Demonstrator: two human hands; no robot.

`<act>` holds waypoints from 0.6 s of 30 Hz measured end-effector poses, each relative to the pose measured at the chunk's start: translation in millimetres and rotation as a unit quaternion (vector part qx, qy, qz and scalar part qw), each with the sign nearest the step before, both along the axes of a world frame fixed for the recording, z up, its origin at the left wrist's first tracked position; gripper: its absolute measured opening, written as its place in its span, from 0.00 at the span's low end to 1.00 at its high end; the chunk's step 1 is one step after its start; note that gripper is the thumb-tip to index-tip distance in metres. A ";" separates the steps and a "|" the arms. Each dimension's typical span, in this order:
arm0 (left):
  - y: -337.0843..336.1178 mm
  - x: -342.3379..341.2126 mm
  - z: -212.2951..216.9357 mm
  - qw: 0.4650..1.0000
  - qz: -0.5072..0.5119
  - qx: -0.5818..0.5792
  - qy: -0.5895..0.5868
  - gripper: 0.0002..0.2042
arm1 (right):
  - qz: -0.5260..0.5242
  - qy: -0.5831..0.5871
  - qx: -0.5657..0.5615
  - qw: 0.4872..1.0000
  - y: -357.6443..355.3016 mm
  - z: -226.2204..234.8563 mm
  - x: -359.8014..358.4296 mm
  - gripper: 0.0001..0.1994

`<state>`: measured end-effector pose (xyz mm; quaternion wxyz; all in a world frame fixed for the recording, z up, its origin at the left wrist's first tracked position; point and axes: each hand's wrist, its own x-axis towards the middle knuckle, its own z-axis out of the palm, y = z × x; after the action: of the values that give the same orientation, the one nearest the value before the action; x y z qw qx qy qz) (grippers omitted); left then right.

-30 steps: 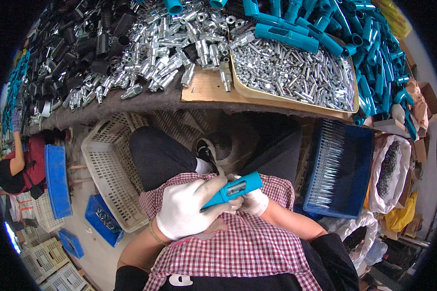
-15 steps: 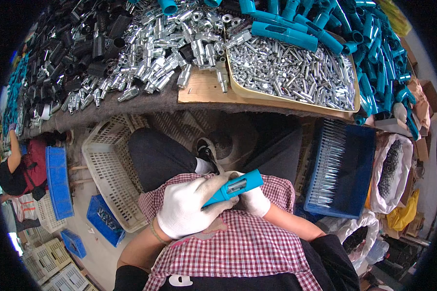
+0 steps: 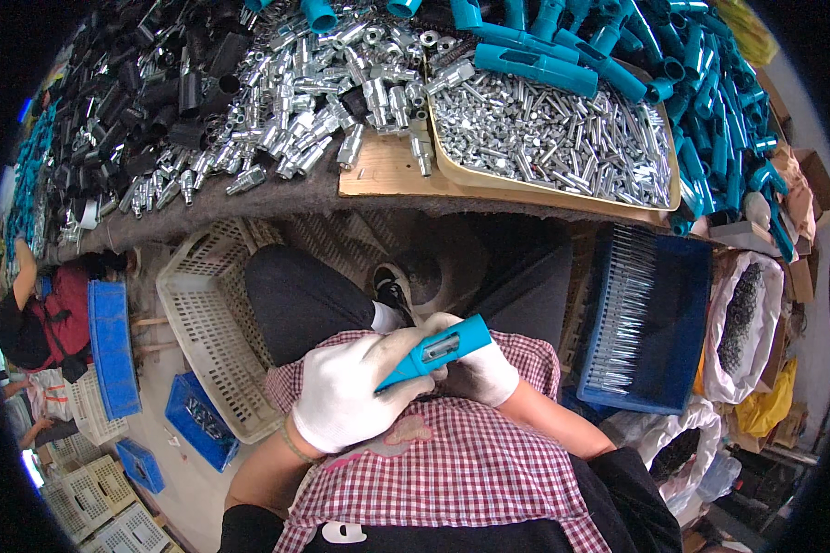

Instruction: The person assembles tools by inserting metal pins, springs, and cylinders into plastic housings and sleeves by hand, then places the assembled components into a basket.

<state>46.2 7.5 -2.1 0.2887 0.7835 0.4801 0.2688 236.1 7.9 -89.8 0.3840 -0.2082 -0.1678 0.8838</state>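
In front of my lap, a teal plastic tube-shaped housing (image 3: 433, 352) tilts up to the right. A long slot in its side shows a metal part inside. My left hand (image 3: 346, 392), in a white glove, is closed round its narrower lower end, with fingers above and thumb below. Behind and below the wider end is my gloved right hand (image 3: 485, 373), its fingers curled close to the housing. The housing hides most of those fingertips, so what they pinch cannot be seen.
On the bench, a cream tray (image 3: 553, 138) of small metal pins sits beside heaps of metal fittings (image 3: 295, 120), black sleeves (image 3: 189, 88) and teal housings (image 3: 710, 120). A blue bin (image 3: 659, 323) of metal rods stands right of my legs, a white perforated basket (image 3: 217, 323) left. Someone works far left.
The housing has shifted slightly left and up, and tilts a little more steeply. Both hands moved with it, keeping much the same hold.
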 end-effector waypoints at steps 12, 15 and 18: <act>1.9 -29.5 5.1 0.989 0.128 0.027 0.063 0.21 | -0.103 -0.127 -0.003 0.987 9.2 21.4 23.4 0.20; 0.4 -31.2 5.5 0.989 0.132 0.034 0.057 0.20 | -0.131 -0.208 0.069 0.967 11.7 24.4 21.5 0.19; -2.1 -33.1 5.3 0.988 0.136 0.034 0.059 0.20 | -0.143 -0.318 0.152 0.925 15.9 30.9 22.3 0.16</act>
<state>13.2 5.4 3.2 0.1941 0.7343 0.5894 0.2751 258.4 23.8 -59.0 0.4601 -0.4391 -0.3822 0.6703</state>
